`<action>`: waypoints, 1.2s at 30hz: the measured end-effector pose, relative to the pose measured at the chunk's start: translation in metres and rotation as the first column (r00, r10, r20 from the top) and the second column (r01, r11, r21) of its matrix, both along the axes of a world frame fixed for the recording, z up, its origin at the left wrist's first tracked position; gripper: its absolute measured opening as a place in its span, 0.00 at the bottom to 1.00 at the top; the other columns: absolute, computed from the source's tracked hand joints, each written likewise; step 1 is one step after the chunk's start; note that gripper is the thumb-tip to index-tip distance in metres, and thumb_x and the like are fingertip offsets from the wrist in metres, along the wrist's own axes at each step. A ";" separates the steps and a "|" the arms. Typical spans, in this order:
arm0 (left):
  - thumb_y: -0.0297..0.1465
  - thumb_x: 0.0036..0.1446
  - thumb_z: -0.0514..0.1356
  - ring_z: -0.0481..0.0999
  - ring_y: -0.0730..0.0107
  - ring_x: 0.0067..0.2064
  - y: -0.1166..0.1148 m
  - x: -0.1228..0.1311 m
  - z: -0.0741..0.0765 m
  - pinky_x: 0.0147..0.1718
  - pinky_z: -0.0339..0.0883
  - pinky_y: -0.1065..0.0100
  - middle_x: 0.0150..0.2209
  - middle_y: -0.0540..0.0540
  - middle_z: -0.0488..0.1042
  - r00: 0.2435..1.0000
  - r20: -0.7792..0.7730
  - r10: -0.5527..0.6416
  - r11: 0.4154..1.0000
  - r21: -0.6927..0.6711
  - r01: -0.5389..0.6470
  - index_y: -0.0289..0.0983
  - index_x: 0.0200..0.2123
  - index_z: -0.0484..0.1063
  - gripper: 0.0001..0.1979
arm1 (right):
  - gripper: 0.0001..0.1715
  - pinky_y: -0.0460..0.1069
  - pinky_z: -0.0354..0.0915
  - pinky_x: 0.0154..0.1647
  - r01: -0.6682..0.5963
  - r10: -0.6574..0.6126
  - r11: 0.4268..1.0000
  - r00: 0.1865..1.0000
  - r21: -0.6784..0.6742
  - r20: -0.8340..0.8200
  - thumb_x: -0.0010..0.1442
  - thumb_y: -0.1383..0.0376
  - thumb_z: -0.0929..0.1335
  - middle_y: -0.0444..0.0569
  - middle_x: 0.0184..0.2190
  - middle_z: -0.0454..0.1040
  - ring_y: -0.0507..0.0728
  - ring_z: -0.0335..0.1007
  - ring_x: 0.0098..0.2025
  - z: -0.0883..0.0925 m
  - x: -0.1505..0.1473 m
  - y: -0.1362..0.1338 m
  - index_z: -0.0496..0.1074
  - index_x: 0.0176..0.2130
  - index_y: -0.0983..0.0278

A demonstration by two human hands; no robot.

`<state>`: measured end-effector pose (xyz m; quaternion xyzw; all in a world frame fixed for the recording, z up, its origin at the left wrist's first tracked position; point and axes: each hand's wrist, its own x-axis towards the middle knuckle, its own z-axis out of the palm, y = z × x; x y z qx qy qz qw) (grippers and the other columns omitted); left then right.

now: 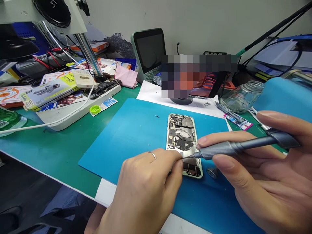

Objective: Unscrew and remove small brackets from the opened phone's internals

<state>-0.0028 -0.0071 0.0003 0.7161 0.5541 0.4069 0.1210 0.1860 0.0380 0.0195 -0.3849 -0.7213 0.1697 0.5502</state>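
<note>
An opened smartphone [181, 133] lies on a blue mat, its back off and its circuit board and inner parts showing. My right hand [263, 175] holds a grey precision screwdriver [219, 150] by thumb and fingers, nearly level over the phone's lower part. At the screwdriver's thin tip, the thumb and forefinger of my left hand [148, 182] are pinched together. Whether a tiny part is also between those fingertips is hidden. A small round metal piece [212, 173] is on the mat beside the phone, below the screwdriver.
The blue mat [117, 136] covers part of a green bench [63, 156]. Boxes [52, 89] and a microscope stand [90, 58] are at left. Behind are a smart display [149, 48] and a partly pixelated screen. A glass jar [243, 94] and packaged tool [237, 122] lie right.
</note>
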 end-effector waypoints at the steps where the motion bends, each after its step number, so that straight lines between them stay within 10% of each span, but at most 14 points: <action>1: 0.24 0.66 0.61 0.68 0.77 0.24 0.000 0.000 0.000 0.28 0.54 0.67 0.26 0.58 0.71 1.000 -0.002 0.001 1.000 0.001 -0.001 0.42 0.37 0.74 0.07 | 0.44 0.58 0.87 0.39 -0.006 0.006 1.000 1.000 -0.002 -0.002 0.57 0.71 0.77 0.44 0.63 0.69 0.58 0.83 0.37 0.000 0.000 0.000 0.67 0.65 0.40; 36: 0.24 0.66 0.60 0.67 0.76 0.24 0.000 0.000 -0.003 0.27 0.52 0.65 0.24 0.58 0.68 1.000 -0.023 0.004 1.000 0.013 -0.003 0.41 0.32 0.70 0.09 | 0.45 0.59 0.86 0.37 0.015 -0.015 1.000 0.999 -0.005 0.042 0.56 0.70 0.77 0.48 0.62 0.69 0.60 0.83 0.35 0.000 0.002 0.000 0.67 0.65 0.40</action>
